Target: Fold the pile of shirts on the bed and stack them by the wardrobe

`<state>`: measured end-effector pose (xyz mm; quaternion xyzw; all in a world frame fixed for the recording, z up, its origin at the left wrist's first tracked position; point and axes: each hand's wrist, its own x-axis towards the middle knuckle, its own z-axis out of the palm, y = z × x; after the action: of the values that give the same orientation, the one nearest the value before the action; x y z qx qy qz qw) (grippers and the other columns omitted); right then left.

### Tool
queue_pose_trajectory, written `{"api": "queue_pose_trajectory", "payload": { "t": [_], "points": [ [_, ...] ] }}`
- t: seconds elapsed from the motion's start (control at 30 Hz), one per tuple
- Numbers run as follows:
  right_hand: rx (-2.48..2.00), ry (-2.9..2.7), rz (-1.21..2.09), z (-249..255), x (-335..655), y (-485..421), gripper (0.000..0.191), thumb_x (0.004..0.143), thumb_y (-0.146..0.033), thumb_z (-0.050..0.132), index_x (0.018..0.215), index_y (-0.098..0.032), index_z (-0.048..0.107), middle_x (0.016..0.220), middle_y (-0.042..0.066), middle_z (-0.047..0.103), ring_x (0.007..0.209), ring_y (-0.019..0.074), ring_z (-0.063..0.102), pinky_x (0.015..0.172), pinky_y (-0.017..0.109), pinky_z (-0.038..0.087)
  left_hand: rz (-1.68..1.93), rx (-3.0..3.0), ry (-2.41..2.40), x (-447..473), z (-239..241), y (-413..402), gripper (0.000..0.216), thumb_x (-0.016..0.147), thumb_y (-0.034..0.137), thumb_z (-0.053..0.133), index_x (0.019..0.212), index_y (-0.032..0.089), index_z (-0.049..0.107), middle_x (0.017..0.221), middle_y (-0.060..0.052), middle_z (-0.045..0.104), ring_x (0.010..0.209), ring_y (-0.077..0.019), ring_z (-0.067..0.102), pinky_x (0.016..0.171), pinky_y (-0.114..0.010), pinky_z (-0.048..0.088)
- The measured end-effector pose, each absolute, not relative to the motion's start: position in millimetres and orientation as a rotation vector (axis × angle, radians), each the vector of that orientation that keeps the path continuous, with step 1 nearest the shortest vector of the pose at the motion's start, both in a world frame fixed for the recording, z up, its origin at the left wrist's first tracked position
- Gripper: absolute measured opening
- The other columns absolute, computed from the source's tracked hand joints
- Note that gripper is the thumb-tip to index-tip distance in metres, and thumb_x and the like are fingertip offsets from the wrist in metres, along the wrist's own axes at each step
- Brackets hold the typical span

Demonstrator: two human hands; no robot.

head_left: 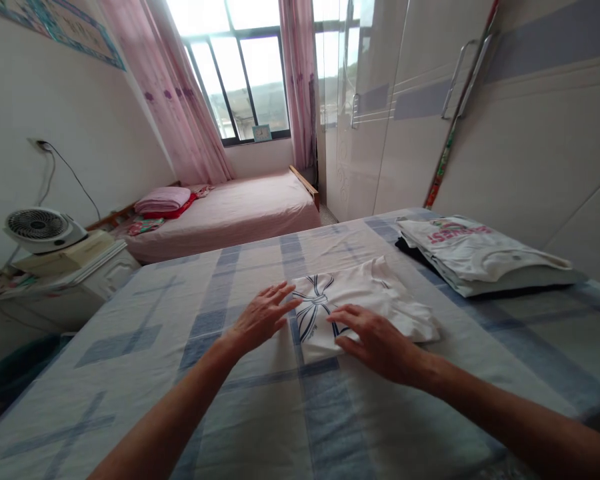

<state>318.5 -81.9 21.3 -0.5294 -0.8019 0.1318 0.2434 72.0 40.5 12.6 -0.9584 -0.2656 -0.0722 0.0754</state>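
Note:
A folded white T-shirt (365, 293) with a dark blue bow print lies on the bed's blue-and-white checked sheet (240, 400). Its collar points toward the far right side. My left hand (265, 313) is at the shirt's left edge, fingers stretched out, fingertips at the fabric near the bow. Over the near part of the print, my right hand (373, 337) has its fingers apart and slightly bent. Neither hand holds anything; whether the fingertips press on the cloth is hard to tell.
A stack of folded shirts (480, 257) lies at the bed's right side, by the wardrobe (405, 100). Beyond stands a second bed with a pink sheet (250, 207), below the window. At left, a fan (37, 227) sits on a box on a white cabinet (105, 273).

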Motion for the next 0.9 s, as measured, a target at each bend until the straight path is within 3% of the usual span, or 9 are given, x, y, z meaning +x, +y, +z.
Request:
{"api": "queue_pose_trajectory", "payload": {
  "t": [0.13, 0.27, 0.4, 0.53, 0.6, 0.67, 0.77, 0.83, 0.9],
  "points": [
    [-1.475, -2.161, 0.411, 13.6, 295.6, -78.9, 0.037, 0.083, -0.022, 0.057, 0.120, -0.019, 0.058, 0.123, 0.010, 0.060, 0.116, 0.0230, 0.055, 0.097, 0.037, 0.044, -0.255, -2.866, -0.449, 82.6, 10.1, 37.7, 0.041, 0.083, 0.019, 0.061, 0.123, 0.024, 0.055, 0.139, -0.009, 0.051, 0.131, -0.0262, 0.043, 0.107, -0.043, 0.039],
    [-1.511, -2.137, 0.433, 7.6, 295.0, -77.2, 0.044, 0.084, -0.031, 0.058, 0.125, -0.016, 0.055, 0.126, 0.012, 0.059, 0.118, 0.0234, 0.053, 0.099, 0.037, 0.043, -0.422, -2.891, -0.343, 94.4, 5.8, 40.7, 0.026, 0.089, 0.019, 0.051, 0.114, 0.021, 0.060, 0.128, -0.008, 0.059, 0.125, -0.0233, 0.049, 0.101, -0.038, 0.043],
    [-1.567, -2.084, 0.338, 4.6, 287.9, -79.0, 0.074, 0.078, -0.048, 0.064, 0.138, -0.011, 0.041, 0.137, 0.016, 0.050, 0.128, 0.0266, 0.045, 0.106, 0.040, 0.038, -0.571, -2.967, -0.436, 105.0, 10.1, 39.7, 0.024, 0.092, 0.019, 0.043, 0.108, 0.020, 0.061, 0.113, -0.007, 0.067, 0.120, -0.0185, 0.053, 0.101, -0.036, 0.041],
    [-1.690, -1.939, 0.149, 5.6, 278.5, -75.3, 0.096, 0.070, -0.052, 0.068, 0.145, -0.007, 0.028, 0.142, 0.020, 0.044, 0.126, 0.0308, 0.047, 0.102, 0.044, 0.041, -0.524, -2.973, -0.709, 128.2, 26.9, 29.2, 0.016, 0.088, 0.019, 0.047, 0.093, 0.017, 0.063, 0.092, -0.006, 0.069, 0.098, -0.0191, 0.062, 0.097, -0.038, 0.042],
    [-1.735, -1.870, 0.055, 8.3, 280.6, -69.6, 0.091, 0.074, -0.048, 0.065, 0.145, -0.007, 0.027, 0.138, 0.021, 0.048, 0.118, 0.0316, 0.053, 0.096, 0.045, 0.045, -0.523, -2.948, -0.807, 142.0, 34.9, 24.5, 0.014, 0.086, 0.020, 0.049, 0.085, 0.016, 0.062, 0.084, -0.007, 0.068, 0.087, -0.0205, 0.064, 0.092, -0.039, 0.043],
    [-1.761, -1.834, -0.014, 13.2, 289.5, -62.8, 0.070, 0.082, -0.037, 0.057, 0.143, -0.010, 0.034, 0.129, 0.018, 0.058, 0.109, 0.0295, 0.061, 0.090, 0.042, 0.049, -0.557, -2.935, -0.870, 152.4, 40.3, 22.3, 0.017, 0.087, 0.021, 0.046, 0.082, 0.016, 0.061, 0.083, -0.008, 0.067, 0.083, -0.0214, 0.063, 0.089, -0.040, 0.044],
    [-1.726, -1.866, -0.010, 29.0, 310.6, -55.7, 0.043, 0.087, -0.020, 0.044, 0.129, -0.018, 0.053, 0.116, 0.010, 0.067, 0.101, 0.0247, 0.065, 0.086, 0.036, 0.050, -0.648, -2.958, -0.934, 155.9, 43.4, 25.3, 0.019, 0.089, 0.030, 0.047, 0.096, 0.018, 0.060, 0.090, -0.007, 0.068, 0.086, -0.0214, 0.063, 0.085, -0.036, 0.045],
    [-1.655, -1.892, 0.037, 47.6, 324.3, -55.7, 0.038, 0.086, -0.016, 0.044, 0.120, -0.019, 0.060, 0.112, 0.008, 0.069, 0.101, 0.0230, 0.066, 0.087, 0.034, 0.049, -0.715, -3.000, -0.941, 150.4, 44.5, 30.4, 0.026, 0.085, 0.036, 0.055, 0.107, 0.021, 0.058, 0.098, -0.005, 0.068, 0.090, -0.0204, 0.063, 0.083, -0.033, 0.046],
    [-1.602, -1.887, 0.077, 72.0, 335.4, -59.8, 0.036, 0.084, -0.016, 0.046, 0.115, -0.019, 0.064, 0.108, 0.006, 0.071, 0.097, 0.0218, 0.067, 0.087, 0.033, 0.049, -0.778, -3.043, -0.955, 141.6, 48.3, 35.3, 0.026, 0.084, 0.035, 0.058, 0.106, 0.023, 0.061, 0.098, -0.003, 0.068, 0.089, -0.0185, 0.063, 0.080, -0.028, 0.046]
  ]
}}
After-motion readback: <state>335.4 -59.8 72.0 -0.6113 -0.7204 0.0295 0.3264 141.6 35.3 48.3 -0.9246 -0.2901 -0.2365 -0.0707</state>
